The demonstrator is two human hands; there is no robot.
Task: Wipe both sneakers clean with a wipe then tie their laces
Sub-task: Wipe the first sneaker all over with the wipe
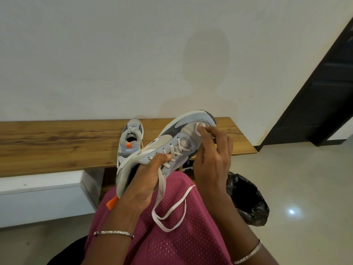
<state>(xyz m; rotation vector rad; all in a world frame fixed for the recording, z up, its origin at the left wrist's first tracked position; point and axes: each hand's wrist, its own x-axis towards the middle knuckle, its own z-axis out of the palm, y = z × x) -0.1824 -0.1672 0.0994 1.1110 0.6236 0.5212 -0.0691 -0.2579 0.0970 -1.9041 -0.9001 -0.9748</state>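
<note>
The step in hand is wiping the toe of the grey-and-white sneaker [172,142], which is held tilted above the lap in pink fabric [172,241]. The left hand [147,180] grips it at the collar, thumb across the lower laces. The right hand [212,155] pinches a small white wipe [200,129] in its fingertips and presses it on the toe box.

To do this well, the left-hand grip should be firm so the shoe does not twist under pressure. Short strokes along the mesh seem best, folding the wipe to a fresh face as it soils, and turning the shoe to reach the sole edge. The loose lace [172,209] trails over the lap, better kept clear of the wipe. The second sneaker [131,138] stands on the wooden bench [57,146], and a black-lined bin [248,199] sits just beside the right forearm.
</note>
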